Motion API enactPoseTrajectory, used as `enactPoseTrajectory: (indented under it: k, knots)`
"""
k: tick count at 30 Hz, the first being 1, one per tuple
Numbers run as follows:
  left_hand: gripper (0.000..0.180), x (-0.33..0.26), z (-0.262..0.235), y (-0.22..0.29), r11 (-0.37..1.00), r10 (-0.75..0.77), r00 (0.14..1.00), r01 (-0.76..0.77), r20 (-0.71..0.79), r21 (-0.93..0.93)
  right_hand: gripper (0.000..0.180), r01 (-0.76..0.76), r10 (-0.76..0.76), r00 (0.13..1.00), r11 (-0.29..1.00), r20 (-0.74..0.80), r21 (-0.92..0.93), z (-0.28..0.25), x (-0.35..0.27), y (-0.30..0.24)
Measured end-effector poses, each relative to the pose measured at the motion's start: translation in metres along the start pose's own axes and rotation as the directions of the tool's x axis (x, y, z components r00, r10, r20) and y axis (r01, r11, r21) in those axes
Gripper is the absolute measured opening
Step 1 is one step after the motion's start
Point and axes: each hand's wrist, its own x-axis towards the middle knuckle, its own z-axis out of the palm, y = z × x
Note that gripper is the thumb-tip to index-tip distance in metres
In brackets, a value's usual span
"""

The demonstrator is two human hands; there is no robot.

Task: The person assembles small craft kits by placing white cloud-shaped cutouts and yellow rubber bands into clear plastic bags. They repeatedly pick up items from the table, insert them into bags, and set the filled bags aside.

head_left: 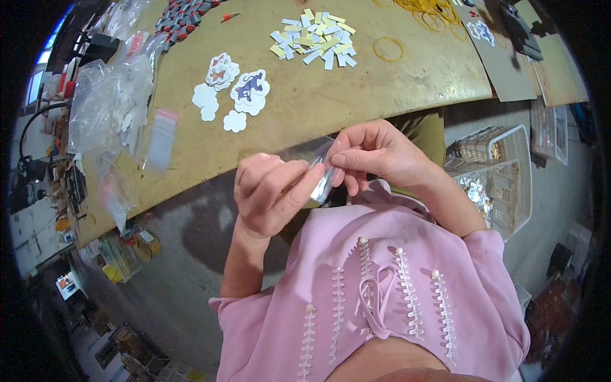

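In front of my lap, just off the table's near edge, both my hands close on a small clear plastic bag with a silvery shine. My left hand grips its left side, fingers curled and slightly blurred. With thumb and fingertips my right hand pinches its upper right edge. What lies inside the bag cannot be made out. Beyond my left hand, on the table, are die-cut stickers with printed figures and a white cloud-shaped piece.
A heap of yellow and white strips lies farther back, with rubber bands to its right. Zip bags with a red edge and crumpled clear plastic cover the left side. White plastic baskets with silvery packets stand at my right.
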Motion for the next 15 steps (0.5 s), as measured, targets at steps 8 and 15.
enactPoseTrajectory:
  k: [8, 15]
  knots:
    - [0.037, 0.004, 0.020, 0.003, 0.908, -0.418, 0.908, 0.416, 0.035, 0.049, 0.019, 0.103, -0.106, 0.975, 0.994, -0.197, -0.024, -0.001, -0.004, 0.017]
    - [0.016, 0.030, 0.018, 0.034, 0.666, -0.624, 0.740, 0.672, 0.251, -0.323, 0.025, 0.191, -0.199, 0.937, 0.980, -0.288, -0.056, 0.007, 0.005, 0.024]
